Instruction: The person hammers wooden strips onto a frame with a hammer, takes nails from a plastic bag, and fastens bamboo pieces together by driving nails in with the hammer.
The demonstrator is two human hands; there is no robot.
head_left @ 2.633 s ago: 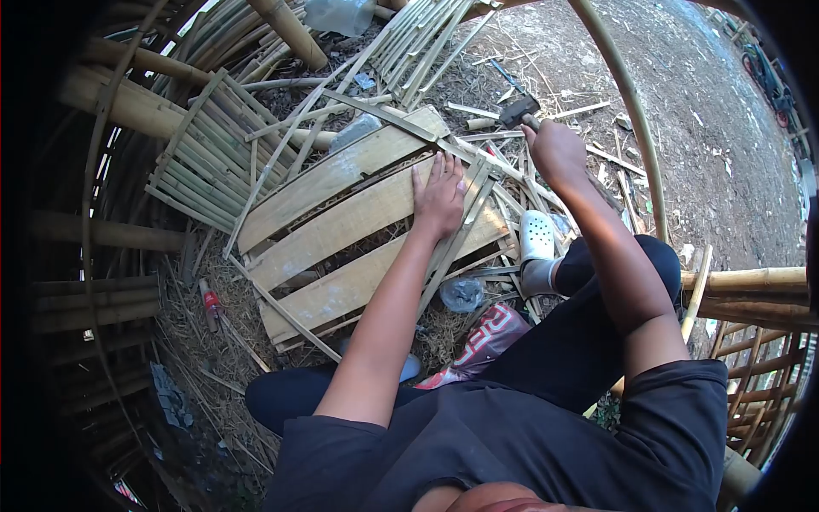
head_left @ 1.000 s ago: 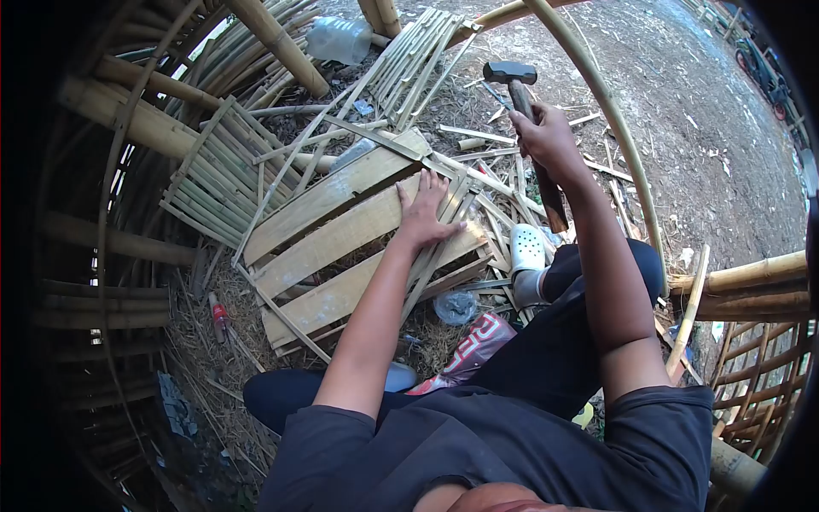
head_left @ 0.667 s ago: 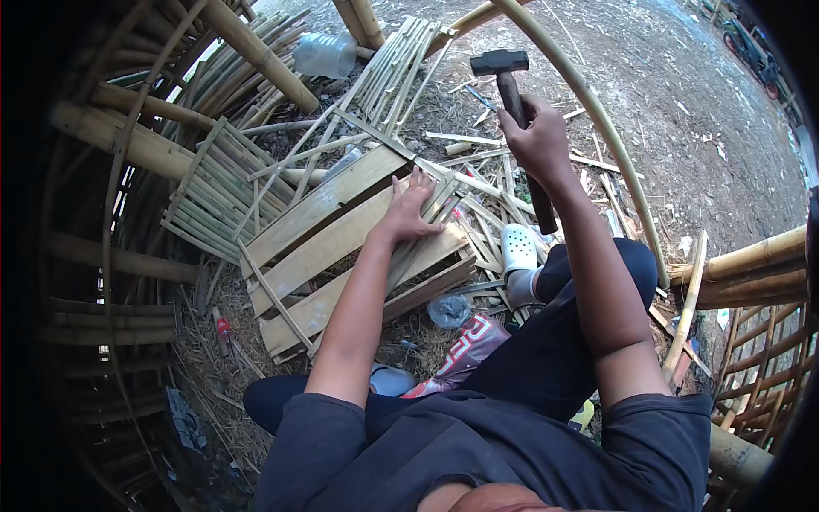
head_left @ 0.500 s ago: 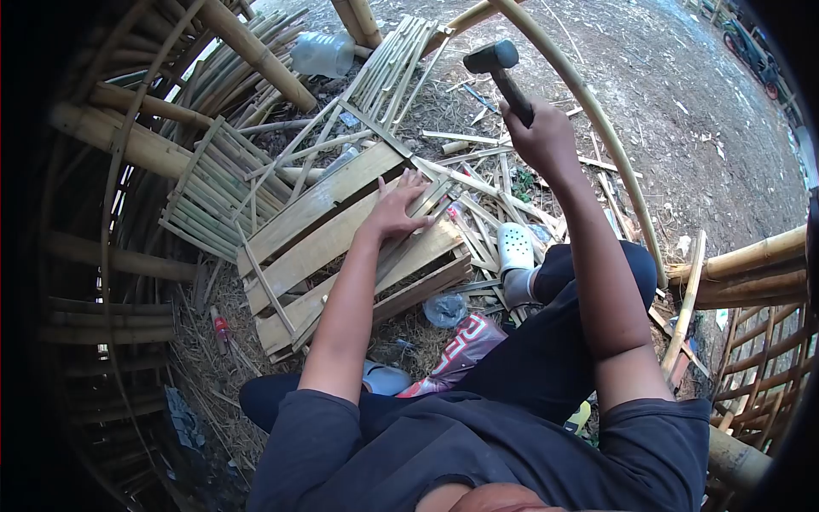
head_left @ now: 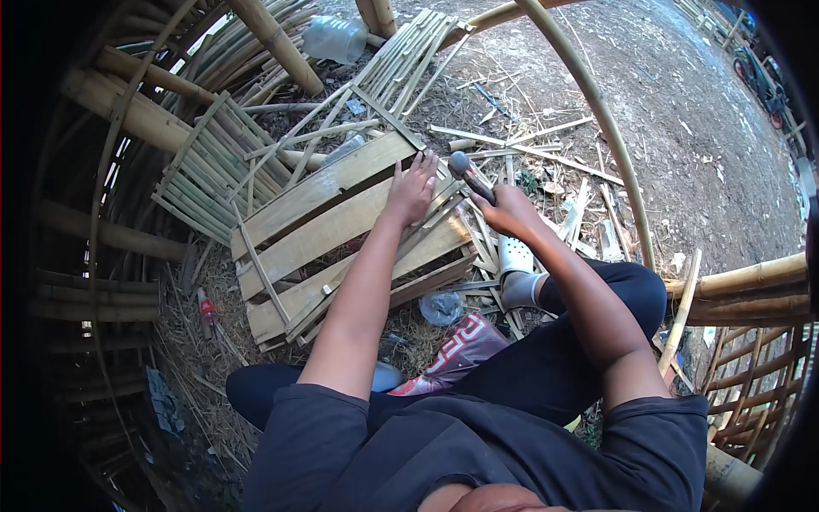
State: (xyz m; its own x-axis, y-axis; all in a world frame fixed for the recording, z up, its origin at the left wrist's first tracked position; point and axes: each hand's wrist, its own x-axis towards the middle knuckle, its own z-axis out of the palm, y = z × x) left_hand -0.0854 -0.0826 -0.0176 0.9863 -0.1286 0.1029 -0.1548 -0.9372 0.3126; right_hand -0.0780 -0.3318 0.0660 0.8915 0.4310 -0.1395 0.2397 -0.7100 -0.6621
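Observation:
A slatted wooden crate (head_left: 320,213) lies tilted on the ground in front of me. My left hand (head_left: 412,189) rests flat on its upper right part, fingers spread a little, beside thin strips (head_left: 439,211) that lie across the slats. My right hand (head_left: 505,210) is wrapped round the handle of a hammer (head_left: 465,169). The hammer's dark head is low, just right of my left fingertips and near the crate's right corner. Whether the head touches the wood I cannot tell.
A bamboo slat panel (head_left: 213,166) leans left of the crate. Split strips (head_left: 409,64) and a clear plastic jug (head_left: 334,39) lie beyond. A curved bamboo pole (head_left: 597,107) arches at right. A red-and-white bag (head_left: 456,354) and clear plastic (head_left: 442,307) lie near my legs.
My right hand has brought the hammer down and left, from raised at the upper right to beside the crate corner. My left hand stays on the crate, its fingers shifted slightly. The view has moved a little.

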